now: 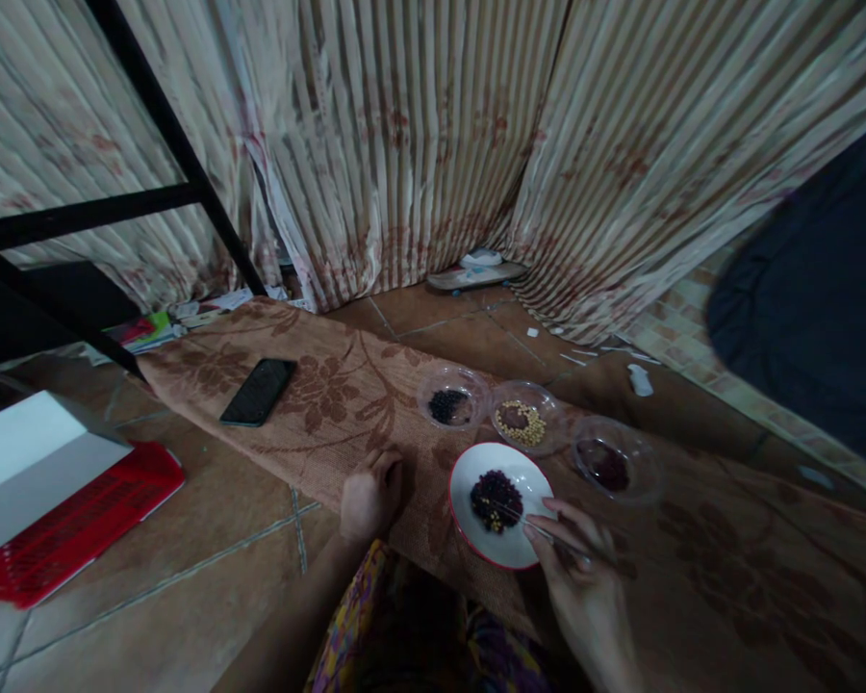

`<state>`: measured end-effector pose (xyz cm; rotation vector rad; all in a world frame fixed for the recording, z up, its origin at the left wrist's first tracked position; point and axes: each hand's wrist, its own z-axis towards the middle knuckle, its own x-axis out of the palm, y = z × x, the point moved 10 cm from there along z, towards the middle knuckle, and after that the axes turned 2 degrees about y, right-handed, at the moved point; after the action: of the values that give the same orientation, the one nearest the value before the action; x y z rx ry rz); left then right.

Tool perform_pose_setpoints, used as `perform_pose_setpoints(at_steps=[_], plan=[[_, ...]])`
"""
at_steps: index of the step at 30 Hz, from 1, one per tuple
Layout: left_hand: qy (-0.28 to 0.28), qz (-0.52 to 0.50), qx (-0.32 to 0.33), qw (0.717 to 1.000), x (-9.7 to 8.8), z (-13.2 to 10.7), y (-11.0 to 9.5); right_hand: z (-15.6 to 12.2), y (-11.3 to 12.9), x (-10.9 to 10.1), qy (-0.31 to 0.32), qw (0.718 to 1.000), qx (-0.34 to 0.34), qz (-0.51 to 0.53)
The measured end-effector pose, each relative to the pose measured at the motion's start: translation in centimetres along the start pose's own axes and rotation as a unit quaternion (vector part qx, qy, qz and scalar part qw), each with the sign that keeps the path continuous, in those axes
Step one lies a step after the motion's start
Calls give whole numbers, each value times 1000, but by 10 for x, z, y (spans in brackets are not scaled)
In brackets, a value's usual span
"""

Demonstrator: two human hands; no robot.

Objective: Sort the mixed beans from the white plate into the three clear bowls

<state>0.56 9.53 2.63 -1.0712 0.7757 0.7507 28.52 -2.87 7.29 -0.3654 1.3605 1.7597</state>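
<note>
A white bowl with a red rim (pixel 464 532) stands on the cloth-covered bench, holding dark red beans (pixel 496 491) and a few yellow ones. My right hand (pixel 581 558) is at the bowl's right edge, its fingers closed on thin metal tweezers (pixel 541 527) whose tips reach down to the beans. My left hand (pixel 372 496) rests curled on the cloth, left of the bowl, with nothing seen in it. Behind the bowl sit three clear plastic dishes: one with black beans (pixel 446 406), one with yellow beans (pixel 523 423) and one with dark red beans (pixel 610 468).
A dark phone (pixel 258 393) lies on the brown floral cloth (pixel 346 385) at the left. On the tiled floor stands a red and white box (pixel 79 520). A skateboard (pixel 476 276) rests by the striped curtain (pixel 419 144), and white scraps (pixel 640 379) lie on the floor.
</note>
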Motion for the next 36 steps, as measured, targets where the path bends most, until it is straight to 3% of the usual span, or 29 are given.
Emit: perform_pose_setpoints(at_steps=[5, 11, 17, 23, 29, 33, 36], plan=[[-2, -2, 2, 1000, -1, 0, -2, 5, 1, -5, -36, 999, -1, -32], [-3, -21, 0, 1000, -2, 0, -2, 2, 0, 6, 19, 1000, 12, -5], [-2, -14, -4, 1000, -2, 0, -2, 3, 9, -3, -26, 999, -23, -38], [1, -14, -1, 1000, -1, 0, -2, -4, 28, 11, 36, 998, -45, 6], [1, -7, -1, 1000, 0, 0, -1, -5, 18, 4, 15, 1000, -20, 4], [-3, -10, -3, 1000, 0, 0, 1, -8, 15, 9, 52, 998, -17, 2], [1, -8, -5, 1000, 2, 0, 1, -9, 13, 1, 23, 1000, -15, -12]])
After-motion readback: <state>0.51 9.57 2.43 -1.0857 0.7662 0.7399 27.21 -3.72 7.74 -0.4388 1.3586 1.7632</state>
